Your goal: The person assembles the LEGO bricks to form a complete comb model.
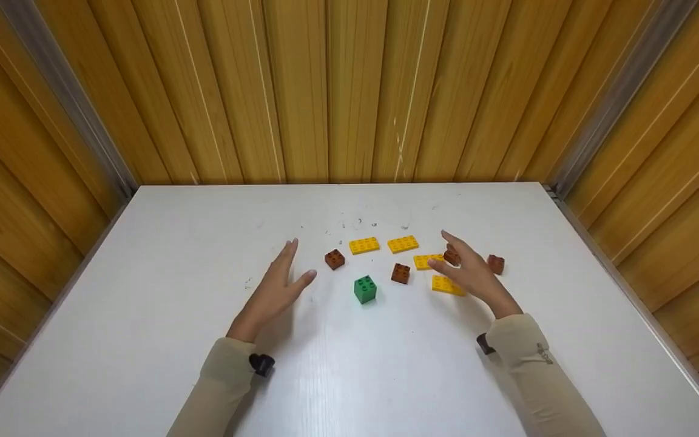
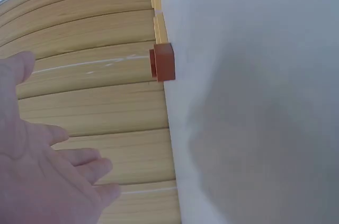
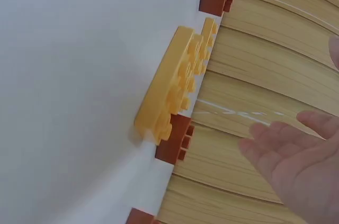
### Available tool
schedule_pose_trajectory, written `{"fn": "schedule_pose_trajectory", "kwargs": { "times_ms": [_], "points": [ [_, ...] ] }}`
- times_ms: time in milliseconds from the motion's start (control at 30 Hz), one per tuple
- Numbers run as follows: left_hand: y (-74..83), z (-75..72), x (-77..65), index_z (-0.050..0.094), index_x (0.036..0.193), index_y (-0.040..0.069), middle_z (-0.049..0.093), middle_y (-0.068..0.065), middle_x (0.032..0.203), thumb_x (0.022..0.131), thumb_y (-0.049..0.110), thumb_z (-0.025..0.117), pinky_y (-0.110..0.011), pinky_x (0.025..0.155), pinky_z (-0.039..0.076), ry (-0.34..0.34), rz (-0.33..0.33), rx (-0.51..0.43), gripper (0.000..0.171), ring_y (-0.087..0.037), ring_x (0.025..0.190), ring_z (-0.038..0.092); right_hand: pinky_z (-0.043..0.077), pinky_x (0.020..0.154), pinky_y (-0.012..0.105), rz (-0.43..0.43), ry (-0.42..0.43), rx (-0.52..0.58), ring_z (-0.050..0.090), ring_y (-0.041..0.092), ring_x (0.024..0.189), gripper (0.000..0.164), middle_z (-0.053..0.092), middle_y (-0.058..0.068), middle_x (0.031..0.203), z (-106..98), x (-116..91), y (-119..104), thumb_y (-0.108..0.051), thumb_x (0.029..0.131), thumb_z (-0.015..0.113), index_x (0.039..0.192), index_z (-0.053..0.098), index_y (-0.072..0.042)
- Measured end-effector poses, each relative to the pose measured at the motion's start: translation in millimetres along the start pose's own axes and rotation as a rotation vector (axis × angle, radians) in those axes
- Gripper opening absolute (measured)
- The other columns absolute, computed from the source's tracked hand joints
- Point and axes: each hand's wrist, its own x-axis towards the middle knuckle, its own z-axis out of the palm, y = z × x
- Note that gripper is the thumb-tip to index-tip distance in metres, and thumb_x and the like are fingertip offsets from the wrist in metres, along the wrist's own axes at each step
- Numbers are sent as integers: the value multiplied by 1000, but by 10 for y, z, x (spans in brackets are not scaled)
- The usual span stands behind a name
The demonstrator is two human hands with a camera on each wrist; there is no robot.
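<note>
Both hands are hovering over the white table (image 1: pixel 349 382), palms turned roughly toward each other. The left hand (image 1: pixel 272 292) is holding its fingers extended and its thumb apart, gripping nothing; the right hand (image 1: pixel 476 274) is likewise keeping its fingers extended and loosely parted, grasping nothing. The green block (image 1: pixel 364 290) is standing studs-up between the hands, nearest the person of all the pieces. The left brown brick (image 1: pixel 335 260) is lying beyond it, on the side of the left hand, and the middle brown brick (image 1: pixel 401 274) is sitting to its right. Two far yellow bricks (image 1: pixel 364 246) are lying side by side, slightly apart, behind these. Near the right hand, the upper yellow brick (image 1: pixel 423 262) and the lower yellow brick (image 1: pixel 446 286) are lying flat (the thumb is covering part of the upper one in the head view). A partly hidden brown brick (image 1: pixel 451 255) is showing between that thumb and the forefinger, and the rightmost brown brick (image 1: pixel 496 264) is resting beyond the wrist. Yellow-brown wood-patterned panels (image 1: pixel 349 91) are enclosing the table's far edge.
</note>
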Motion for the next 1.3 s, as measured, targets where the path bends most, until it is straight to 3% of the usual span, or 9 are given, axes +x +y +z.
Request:
{"fn": "schedule_pose_trajectory", "kwargs": {
  "times_ms": [200,533,733,1000,1300],
  "points": [
    [37,120,12,14,155,25,18,-2,161,88,61,55,-55,118,17,-53,17,-157,87,-28,148,18,28,115,50,-3,-58,119,29,38,142,88,23,16,158,32,74,55,-53,86,63,153,22,-14],
    [96,373,46,23,153,18,29,-10,157,87,53,62,-58,115,25,-220,51,-312,84,-34,144,29,36,111,49,-29,-93,171,37,37,138,76,36,16,152,108,171,134,-42,88,66,147,36,-6],
    [136,461,95,28,151,16,37,-10,153,88,42,66,-53,116,25,-259,41,-392,78,-33,142,32,41,108,48,-23,-98,150,43,36,134,73,44,16,146,151,223,116,-43,85,69,143,43,-5],
    [161,571,159,31,150,11,42,-9,149,84,31,73,-47,116,29,-292,-13,-440,80,-30,139,38,44,105,45,-33,-127,141,50,33,127,62,52,16,140,225,282,84,-30,89,68,141,46,-4],
    [149,703,187,40,144,6,48,-11,144,83,23,75,-44,112,36,-294,-8,-436,73,-29,131,48,44,105,47,-8,-152,105,50,32,126,62,54,15,138,283,304,45,-34,87,69,139,49,-6]
  ]
}}
